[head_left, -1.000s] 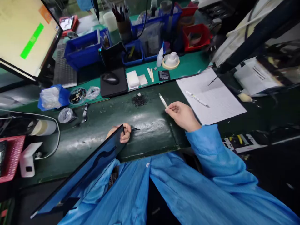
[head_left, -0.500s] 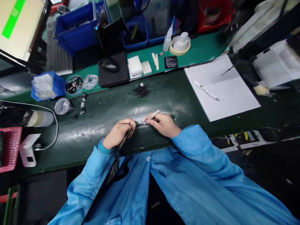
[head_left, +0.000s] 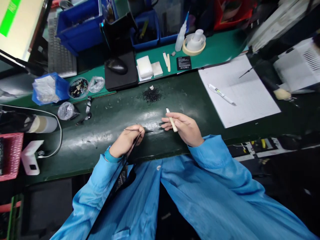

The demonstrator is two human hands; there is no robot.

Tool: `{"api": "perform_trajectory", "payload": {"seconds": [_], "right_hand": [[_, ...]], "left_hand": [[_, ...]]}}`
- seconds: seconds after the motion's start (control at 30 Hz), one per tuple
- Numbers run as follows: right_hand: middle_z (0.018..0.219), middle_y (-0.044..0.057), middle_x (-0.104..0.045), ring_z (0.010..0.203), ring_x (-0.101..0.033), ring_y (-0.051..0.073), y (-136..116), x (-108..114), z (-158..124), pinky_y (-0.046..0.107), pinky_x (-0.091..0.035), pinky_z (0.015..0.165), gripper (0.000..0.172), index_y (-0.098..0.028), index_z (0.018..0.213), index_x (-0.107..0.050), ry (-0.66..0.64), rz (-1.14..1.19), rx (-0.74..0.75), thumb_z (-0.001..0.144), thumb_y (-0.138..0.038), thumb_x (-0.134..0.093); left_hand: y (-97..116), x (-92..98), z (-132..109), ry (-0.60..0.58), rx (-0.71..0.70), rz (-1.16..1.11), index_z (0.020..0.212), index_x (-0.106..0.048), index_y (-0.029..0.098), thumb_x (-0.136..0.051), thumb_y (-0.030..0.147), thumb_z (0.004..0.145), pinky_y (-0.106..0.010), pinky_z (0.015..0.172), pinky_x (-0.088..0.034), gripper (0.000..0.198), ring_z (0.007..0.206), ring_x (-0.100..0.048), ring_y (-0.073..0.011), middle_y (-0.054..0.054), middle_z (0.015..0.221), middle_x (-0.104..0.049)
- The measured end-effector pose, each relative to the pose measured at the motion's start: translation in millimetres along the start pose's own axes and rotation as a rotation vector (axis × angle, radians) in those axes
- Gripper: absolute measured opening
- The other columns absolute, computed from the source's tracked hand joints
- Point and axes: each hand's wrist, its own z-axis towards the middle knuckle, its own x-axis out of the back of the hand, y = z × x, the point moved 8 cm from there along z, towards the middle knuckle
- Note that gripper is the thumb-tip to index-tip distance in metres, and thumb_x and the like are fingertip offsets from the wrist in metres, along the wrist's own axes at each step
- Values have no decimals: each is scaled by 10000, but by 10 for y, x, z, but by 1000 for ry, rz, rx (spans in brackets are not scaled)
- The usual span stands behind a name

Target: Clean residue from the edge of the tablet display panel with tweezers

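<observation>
My left hand (head_left: 128, 140) is closed around a thin dark pointed tool (head_left: 149, 131), its tip sticking out to the right just over the bench; the fingers hide whether it is a pair of tweezers. A long black strip (head_left: 117, 178) runs from this hand down across the sleeve towards my lap. To the right, my right hand (head_left: 186, 128) holds a short pale stick (head_left: 172, 123) between thumb and fingers, tilted and raised away from the tool's tip. The other fingers of that hand are loosely spread.
A heap of black shavings (head_left: 152, 95) lies beyond my hands. On the right are a paper sheet (head_left: 237, 100) and a pen (head_left: 222, 95). White pads (head_left: 145, 66), a black battery (head_left: 183, 63) and a dropper bottle (head_left: 180, 38) stand on the green ledge. Small containers are at left.
My right hand has lifted and moved right, away from the left hand, and the stick has turned in its fingers. The dark tip by my left hand now shows clearly; that hand has stayed put.
</observation>
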Motion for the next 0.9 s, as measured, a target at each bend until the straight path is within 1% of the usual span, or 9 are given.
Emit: {"api": "perform_trajectory", "payload": {"seconds": [0.03,0.07,0.17,0.23,0.33,0.4,0.5,0.67,0.9], "right_hand": [[1114,78,-776,934,-762,227,-25,-14,-25,394,-632,822,396,-238,1178,-665,-27,14,-6,878,-490,-719],[1103,77,-782,961,-762,234,-44,-16,-46,407,-630,853,398,-237,1168,-670,-31,-5,-10,863,-482,-740],[915,60,-798,788,-766,198,-78,19,-71,352,-635,766,247,-205,975,-723,34,-247,-4,915,-441,-681],[917,64,-797,734,-750,183,-111,13,-53,325,-619,716,263,-200,820,-733,50,-463,49,949,-401,-622],[988,67,-796,868,-750,212,-156,-46,-5,344,-597,807,242,-207,762,-748,19,-691,174,939,-324,-630],[991,69,-794,945,-740,220,-149,-95,23,356,-580,880,206,-206,833,-774,-21,-705,225,942,-303,-629],[1006,69,-793,972,-737,215,-69,-171,62,356,-573,915,198,-206,931,-791,-87,-623,211,947,-308,-621],[1026,63,-797,983,-738,226,35,-267,103,387,-569,947,204,-224,941,-799,-144,-587,181,945,-319,-619],[1041,53,-799,999,-738,226,31,-288,111,393,-570,952,195,-234,969,-803,-165,-594,207,947,-296,-619]], "left_hand": [[-4,5,-2,3,0,3,706,-508,122,-540,290,743,-149,453,-309,175,482,-388,-41,25,533,-427],[-9,6,-3,4,1,4,710,-509,122,-540,290,747,-150,455,-312,175,483,-390,-42,24,536,-428],[-27,3,4,10,25,-22,706,-501,127,-551,301,733,-155,449,-308,183,469,-377,-41,28,526,-418],[-33,-4,10,19,44,-47,696,-492,132,-566,306,706,-160,442,-301,189,457,-363,-41,33,510,-408],[-32,-18,12,24,57,-62,686,-485,136,-578,315,692,-165,435,-290,202,443,-351,-42,38,491,-391],[-28,-18,10,26,51,-48,687,-484,136,-577,325,708,-166,433,-288,212,442,-354,-44,36,494,-393],[-15,-2,4,31,27,2,689,-488,130,-564,322,737,-165,444,-309,213,461,-379,-45,26,522,-414],[-16,14,-1,24,22,19,707,-491,126,-544,303,759,-161,457,-318,192,479,-387,-42,23,544,-423],[3,4,18,14,4,35,699,-488,123,-536,293,758,-165,462,-318,186,481,-389,-45,18,543,-423]]}}
